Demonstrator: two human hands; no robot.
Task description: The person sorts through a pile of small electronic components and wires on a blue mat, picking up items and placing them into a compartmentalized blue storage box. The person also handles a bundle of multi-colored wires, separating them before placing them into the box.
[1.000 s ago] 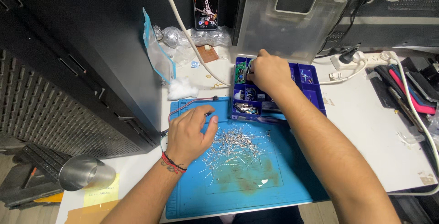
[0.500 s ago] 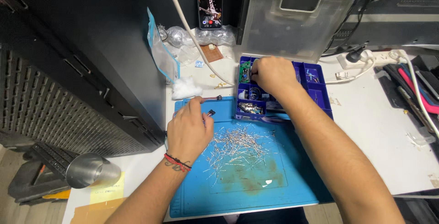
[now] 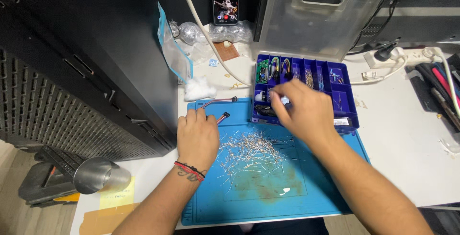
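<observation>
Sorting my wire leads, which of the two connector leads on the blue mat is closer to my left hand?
The lower lead, its black plug just beside the left hand; the other lead lies farther up the mat.

White worktable [image 3: 402,158] against dark equipment housings; perforated black metal cabinet [image 3: 57,86] at left; wood-toned floor [image 3: 9,187] below; white power strip [image 3: 407,55] at rear right.

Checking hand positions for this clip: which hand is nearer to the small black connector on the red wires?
Left. The left hand rests just beside the black connector on the blue mat; the right hand hovers farther right, over the blue parts box.
</observation>
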